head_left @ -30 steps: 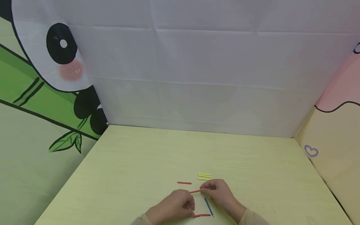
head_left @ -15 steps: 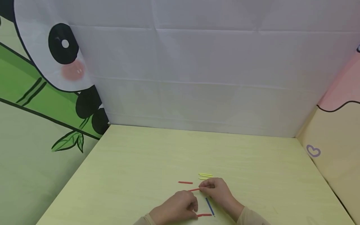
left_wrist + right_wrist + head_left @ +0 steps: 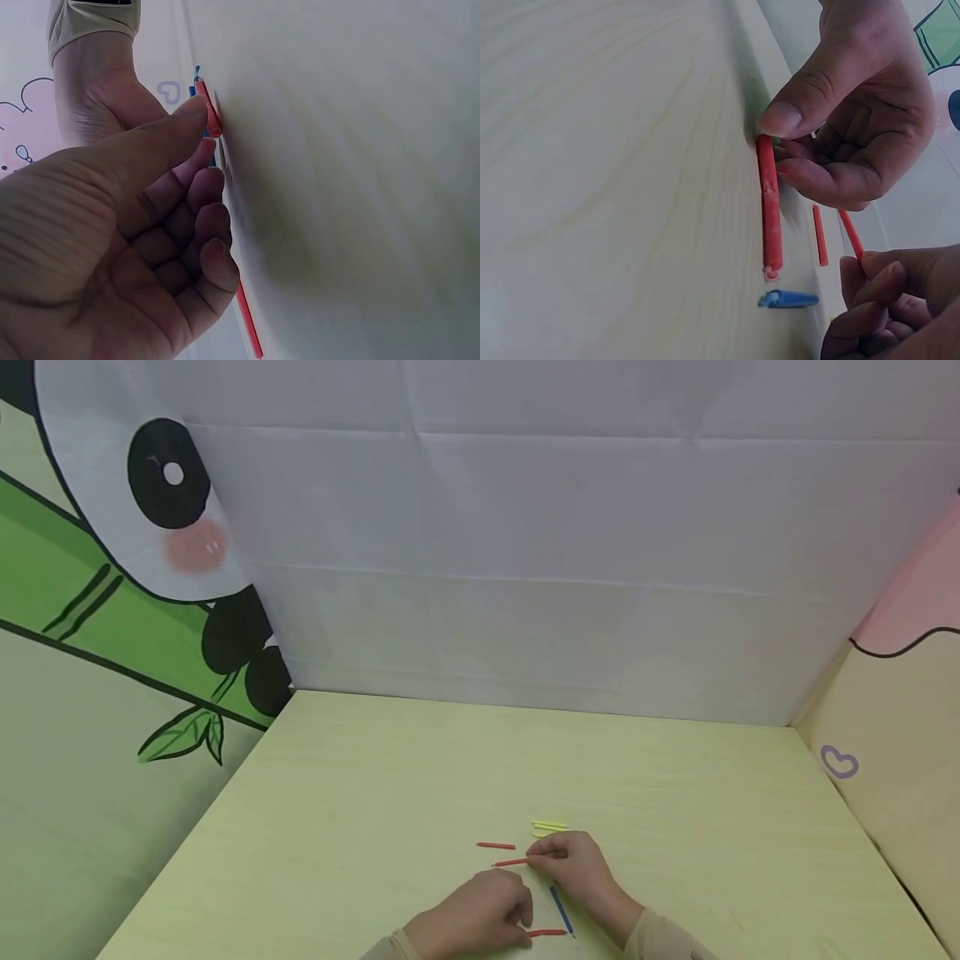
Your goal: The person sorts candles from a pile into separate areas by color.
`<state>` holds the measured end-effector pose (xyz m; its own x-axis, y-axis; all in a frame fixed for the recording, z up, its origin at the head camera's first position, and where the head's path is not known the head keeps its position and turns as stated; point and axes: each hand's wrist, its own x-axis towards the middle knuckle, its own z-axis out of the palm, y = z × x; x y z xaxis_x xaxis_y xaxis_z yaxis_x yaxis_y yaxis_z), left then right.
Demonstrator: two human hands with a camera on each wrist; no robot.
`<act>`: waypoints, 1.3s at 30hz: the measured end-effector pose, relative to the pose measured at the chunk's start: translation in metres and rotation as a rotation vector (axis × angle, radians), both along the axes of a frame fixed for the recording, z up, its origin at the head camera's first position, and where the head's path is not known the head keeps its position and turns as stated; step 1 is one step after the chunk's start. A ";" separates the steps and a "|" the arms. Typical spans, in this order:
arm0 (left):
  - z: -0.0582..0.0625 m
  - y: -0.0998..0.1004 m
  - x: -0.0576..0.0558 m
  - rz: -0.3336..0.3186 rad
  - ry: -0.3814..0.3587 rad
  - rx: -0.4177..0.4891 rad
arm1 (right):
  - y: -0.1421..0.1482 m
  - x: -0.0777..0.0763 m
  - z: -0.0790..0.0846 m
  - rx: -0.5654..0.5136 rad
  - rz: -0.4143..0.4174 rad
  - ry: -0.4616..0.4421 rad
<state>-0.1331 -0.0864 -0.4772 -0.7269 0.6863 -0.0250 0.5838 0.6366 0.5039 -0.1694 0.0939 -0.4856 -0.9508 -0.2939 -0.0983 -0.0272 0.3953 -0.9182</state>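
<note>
In the head view, my left hand (image 3: 480, 912) pinches the left end of the near red candle-like stick (image 3: 547, 932), which lies on the table. Seen from the right wrist, its thumb and index finger close on the end of that red stick (image 3: 770, 210). My right hand (image 3: 581, 870) holds another thin red stick (image 3: 510, 862) by its right end between thumb and fingertips, above and beyond the left hand. A blue stick (image 3: 561, 910) lies slanted between the hands, its near end beside the near red stick's right end. In the right wrist view the blue stick (image 3: 791, 299) shows a small tip.
A third red stick (image 3: 496, 845) lies farther back on the pale table (image 3: 375, 777). Several yellow sticks (image 3: 550, 824) lie side by side just beyond the right hand, which partly hides them. A white cloth wall (image 3: 525, 568) stands behind, with printed panels at both sides.
My right hand has shifted slightly left with its red stick, whose left end now shows past the left hand. My left hand has moved a little right, covering more of the near red stick.
</note>
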 end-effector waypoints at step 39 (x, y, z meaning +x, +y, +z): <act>-0.002 -0.001 0.005 -0.015 -0.018 -0.041 | -0.013 -0.003 -0.003 -0.095 -0.042 -0.052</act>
